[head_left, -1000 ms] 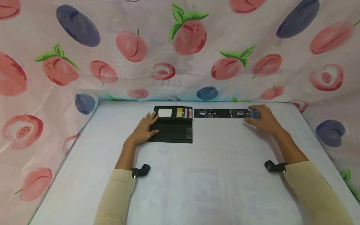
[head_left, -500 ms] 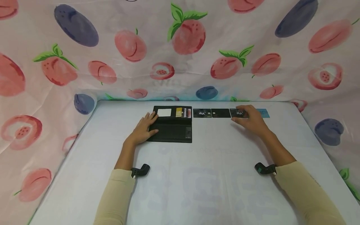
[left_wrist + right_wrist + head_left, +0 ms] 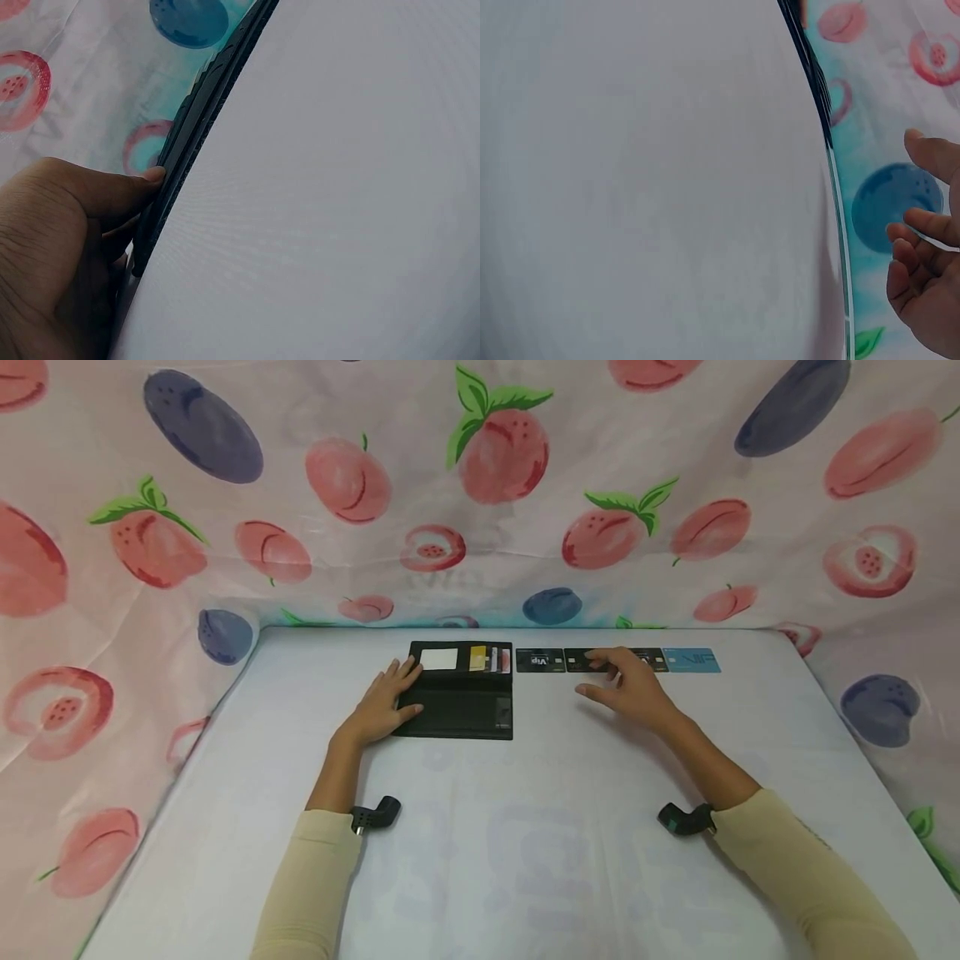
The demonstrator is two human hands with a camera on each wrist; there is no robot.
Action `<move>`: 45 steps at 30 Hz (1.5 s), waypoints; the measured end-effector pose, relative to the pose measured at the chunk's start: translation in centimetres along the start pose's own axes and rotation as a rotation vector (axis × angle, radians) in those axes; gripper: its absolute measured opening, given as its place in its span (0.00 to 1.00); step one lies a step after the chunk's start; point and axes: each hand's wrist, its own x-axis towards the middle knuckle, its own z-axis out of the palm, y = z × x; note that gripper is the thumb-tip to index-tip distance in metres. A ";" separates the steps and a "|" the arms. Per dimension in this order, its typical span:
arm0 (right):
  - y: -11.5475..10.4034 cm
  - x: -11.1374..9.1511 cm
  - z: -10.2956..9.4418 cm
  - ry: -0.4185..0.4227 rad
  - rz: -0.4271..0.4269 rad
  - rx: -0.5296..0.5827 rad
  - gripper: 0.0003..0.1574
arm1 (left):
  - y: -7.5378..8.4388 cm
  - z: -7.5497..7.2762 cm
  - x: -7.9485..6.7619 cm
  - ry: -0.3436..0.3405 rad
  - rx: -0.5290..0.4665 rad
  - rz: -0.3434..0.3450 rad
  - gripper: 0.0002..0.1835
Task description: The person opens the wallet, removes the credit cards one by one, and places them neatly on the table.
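Observation:
An unfolded black wallet (image 3: 457, 710) lies on the white table, with a white card (image 3: 439, 659) and a yellow card (image 3: 477, 658) in its upper half. My left hand (image 3: 381, 703) rests on the wallet's left edge, fingers spread; its thumb also shows on the wallet in the left wrist view. To the wallet's right runs a row of flat cards: a black Vip card (image 3: 539, 661), a plain black card (image 3: 577, 661), another black Vip card (image 3: 651, 657) and a blue card (image 3: 693, 660). Over the middle of that row is my right hand (image 3: 636, 689), fingers loosely bent, nothing held.
The white table (image 3: 525, 843) reaches back to a fruit-print cloth (image 3: 480, 543) hung behind and along both sides. A small black device (image 3: 377, 814) is strapped to the left wrist and a similar black device (image 3: 686, 818) to the right.
My right hand has moved left along the card row, from the blue card to the plain black one, uncovering the blue card. The left hand has stayed on the wallet.

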 end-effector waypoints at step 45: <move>-5.2 0.5 9.2 -0.153 -0.126 -0.005 0.38 | -0.1 0.0 0.2 -0.002 0.011 0.000 0.41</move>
